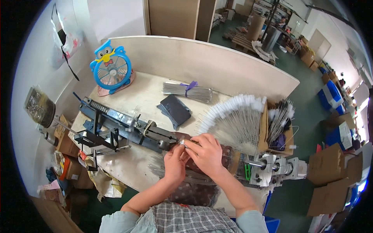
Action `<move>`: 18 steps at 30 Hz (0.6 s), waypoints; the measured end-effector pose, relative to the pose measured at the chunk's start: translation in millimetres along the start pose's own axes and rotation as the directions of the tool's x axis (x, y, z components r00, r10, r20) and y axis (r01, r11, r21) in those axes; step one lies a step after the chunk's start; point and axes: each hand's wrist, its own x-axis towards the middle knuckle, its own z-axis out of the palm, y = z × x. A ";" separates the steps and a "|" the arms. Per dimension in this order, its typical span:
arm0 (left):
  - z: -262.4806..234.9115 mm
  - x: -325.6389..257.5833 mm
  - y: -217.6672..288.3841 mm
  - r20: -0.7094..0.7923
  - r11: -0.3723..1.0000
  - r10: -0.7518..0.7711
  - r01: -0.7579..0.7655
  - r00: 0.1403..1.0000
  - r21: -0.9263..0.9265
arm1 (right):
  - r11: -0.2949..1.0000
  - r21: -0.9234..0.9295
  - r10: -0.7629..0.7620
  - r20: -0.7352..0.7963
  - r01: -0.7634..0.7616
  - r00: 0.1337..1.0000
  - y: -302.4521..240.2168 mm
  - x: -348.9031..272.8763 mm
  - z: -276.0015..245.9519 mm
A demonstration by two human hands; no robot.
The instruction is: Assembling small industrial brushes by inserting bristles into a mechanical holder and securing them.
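Note:
My left hand (175, 166) and my right hand (206, 153) meet at the middle of the workbench, fingers pinched together. Between their fingertips is a small shiny, pale piece (182, 142), too small to name. It sits right by the end of a long dark metal bench machine (152, 131); whether it touches the machine I cannot tell. Under my wrists lies a dark dotted cloth (194, 193), with thin metal wires (156, 167) next to my left hand. Beyond my right hand, many thin wires with white tips (229, 112) lie fanned out.
A wire bundle (175, 89) tied with purple ribbon and dark flat sheets (175, 110) lie behind the machine. A blue bird-shaped fan (112, 72) stands at the back left. A metal shaft mechanism (274, 169) is at the right, below a cardboard box (286, 149) of wires.

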 end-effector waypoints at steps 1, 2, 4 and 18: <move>-0.5 1.6 1.1 0.014 1.000 0.016 -0.016 1.000 -0.004 | 1.000 0.014 -0.017 0.013 0.017 1.000 1.2 2.3 -0.9; 0.8 2.4 0.8 0.012 1.000 0.024 -0.024 1.000 -0.008 | 1.000 0.017 -0.025 0.013 0.025 1.000 3.9 1.0 -1.8; 3.5 0.9 -0.8 -0.004 1.000 -0.011 0.011 1.000 0.024 | 1.000 -0.010 -0.011 0.002 0.011 1.000 10.8 -7.2 -6.6; 1.8 -0.6 -1.0 0.045 0.995 -0.039 0.043 0.998 -0.095 | 0.999 0.042 0.013 0.000 -0.013 1.000 -1.7 -5.0 -1.7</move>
